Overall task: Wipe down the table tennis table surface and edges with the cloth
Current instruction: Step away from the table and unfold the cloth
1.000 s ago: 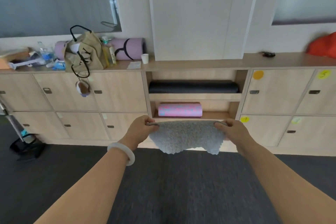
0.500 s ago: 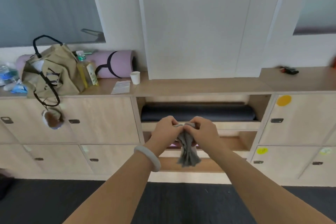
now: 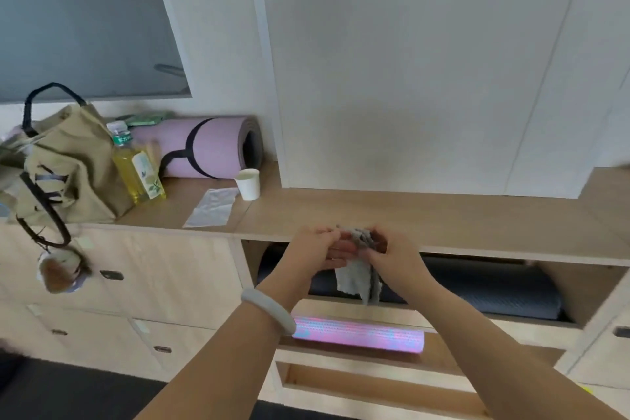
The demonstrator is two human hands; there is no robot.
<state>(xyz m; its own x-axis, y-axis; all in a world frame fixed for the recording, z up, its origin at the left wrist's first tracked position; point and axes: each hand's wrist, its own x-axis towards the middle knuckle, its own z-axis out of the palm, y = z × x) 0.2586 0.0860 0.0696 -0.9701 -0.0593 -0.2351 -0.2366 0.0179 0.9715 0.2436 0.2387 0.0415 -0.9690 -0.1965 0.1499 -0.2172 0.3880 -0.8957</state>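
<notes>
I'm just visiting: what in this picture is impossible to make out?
1. Table tennis table: not in the head view at all.
2. Cloth: bunched between the left hand and right hand, so its full shape is hidden.
3. Bottle: label print too small and blurred to read.
4. Tan bag: cut off by the left edge.
5. Dark mat: part of it is hidden behind the hands and cloth.

Fitness or recreation room. Wooden locker cabinets [image 3: 143, 286]; rolled yoga mat [image 3: 218, 147] on top, foam roller [image 3: 358, 337] shelved below.
</notes>
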